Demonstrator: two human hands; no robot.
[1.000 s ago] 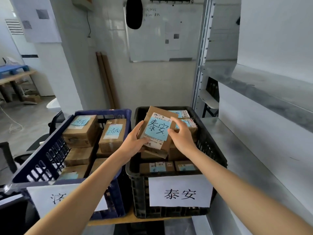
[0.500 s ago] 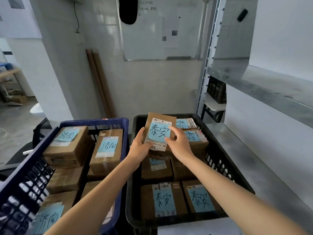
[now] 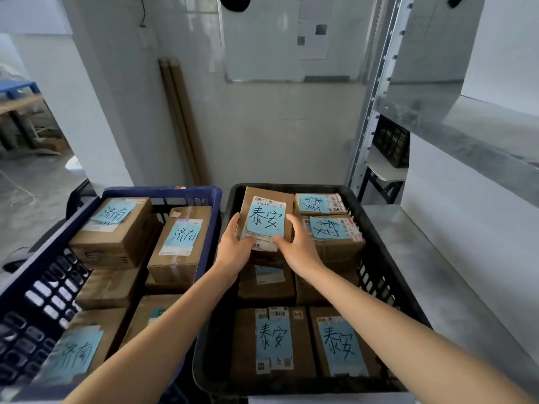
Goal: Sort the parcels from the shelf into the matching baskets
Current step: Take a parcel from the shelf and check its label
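I'm holding the parcel (image 3: 267,220) between my 2 hands: the left hand (image 3: 233,249) is gripping its left edge and the right hand (image 3: 300,252) its right edge, fingers (image 3: 294,225) curling round the sides. It's sitting over the far-left stack in the black basket (image 3: 320,188), lower and flatter than 0.5 s ago. Its underside is hidden, so I can't tell whether it's resting there.
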